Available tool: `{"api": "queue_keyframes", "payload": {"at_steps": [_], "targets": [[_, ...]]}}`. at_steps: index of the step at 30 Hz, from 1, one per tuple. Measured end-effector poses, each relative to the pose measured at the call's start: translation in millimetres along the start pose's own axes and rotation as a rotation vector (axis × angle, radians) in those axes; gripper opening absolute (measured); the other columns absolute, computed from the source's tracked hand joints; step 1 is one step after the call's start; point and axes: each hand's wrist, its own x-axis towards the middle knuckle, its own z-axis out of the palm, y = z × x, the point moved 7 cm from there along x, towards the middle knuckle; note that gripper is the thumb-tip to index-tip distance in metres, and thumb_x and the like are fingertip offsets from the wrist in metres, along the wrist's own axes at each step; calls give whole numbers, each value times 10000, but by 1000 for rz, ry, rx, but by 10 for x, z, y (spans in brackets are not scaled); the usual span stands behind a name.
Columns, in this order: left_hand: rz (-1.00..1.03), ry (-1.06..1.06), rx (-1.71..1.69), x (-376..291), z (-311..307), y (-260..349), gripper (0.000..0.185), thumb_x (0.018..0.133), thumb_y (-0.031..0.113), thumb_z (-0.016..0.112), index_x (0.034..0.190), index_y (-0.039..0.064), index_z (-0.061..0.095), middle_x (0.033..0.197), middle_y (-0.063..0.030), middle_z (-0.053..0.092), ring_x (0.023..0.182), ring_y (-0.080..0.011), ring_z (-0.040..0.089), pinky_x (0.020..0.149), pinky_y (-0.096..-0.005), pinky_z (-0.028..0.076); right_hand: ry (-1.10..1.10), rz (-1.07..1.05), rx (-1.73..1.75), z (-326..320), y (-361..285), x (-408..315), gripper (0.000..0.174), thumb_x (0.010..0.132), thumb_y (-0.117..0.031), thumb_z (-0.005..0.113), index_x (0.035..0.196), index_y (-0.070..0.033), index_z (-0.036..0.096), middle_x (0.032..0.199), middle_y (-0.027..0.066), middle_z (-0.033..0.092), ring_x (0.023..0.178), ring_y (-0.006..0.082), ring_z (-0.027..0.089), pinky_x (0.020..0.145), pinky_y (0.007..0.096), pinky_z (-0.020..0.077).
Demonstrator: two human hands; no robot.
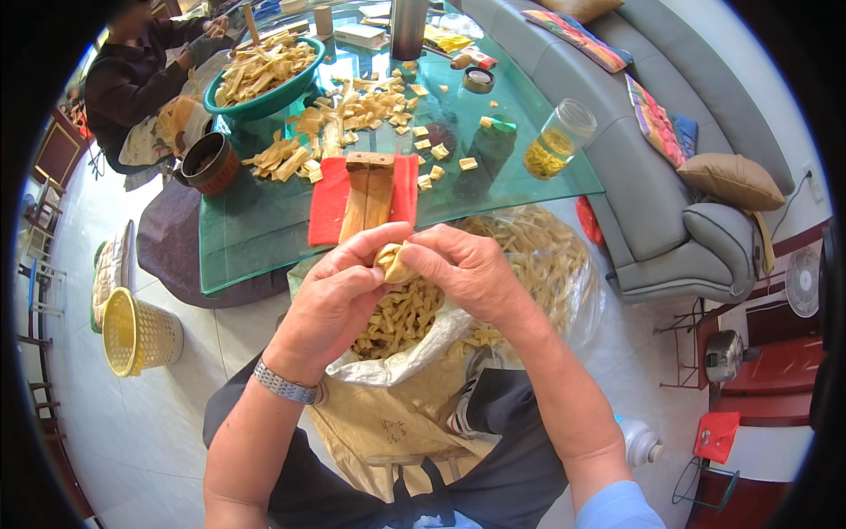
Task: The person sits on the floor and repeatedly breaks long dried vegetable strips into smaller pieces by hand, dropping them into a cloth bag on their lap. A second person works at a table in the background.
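Observation:
Between the fingertips of my left hand (pixel 334 291) and my right hand (pixel 472 271) is a small folded, pale yellow piece of dried plant strip (pixel 395 263). Both hands grip it above an open woven sack (pixel 403 370), which holds many similar folded pieces (pixel 400 317). Just beyond my fingers, a wooden block (pixel 367 202) with an upright end piece rests on a red cloth (pixel 328 210) at the glass table's edge. A clear plastic bag (pixel 548 278) of pale strips lies right of the sack.
The glass table (pixel 264 248) bears loose strips and square pieces (pixel 363 109), a green basin (pixel 264 102) heaped with strips, a brown pot (pixel 210 164) and a jar (pixel 558 140). Another person (pixel 135 86) sits at the far left. A yellow basket (pixel 142 334) and a grey sofa (pixel 634 192) flank the table.

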Motion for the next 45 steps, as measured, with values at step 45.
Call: {"api": "queue_keyframes", "payload": {"at_steps": [45], "targets": [[76,299,566,-220,-458,469,136,1026,134,677,1093,19,706,862,33,651,805,-57,591,788,-221,482,6,-129,-216,58,-72,-177,147,1008,-171,713,1069,-37,713,853,9,678,806,48,592,747,251,512]]}}
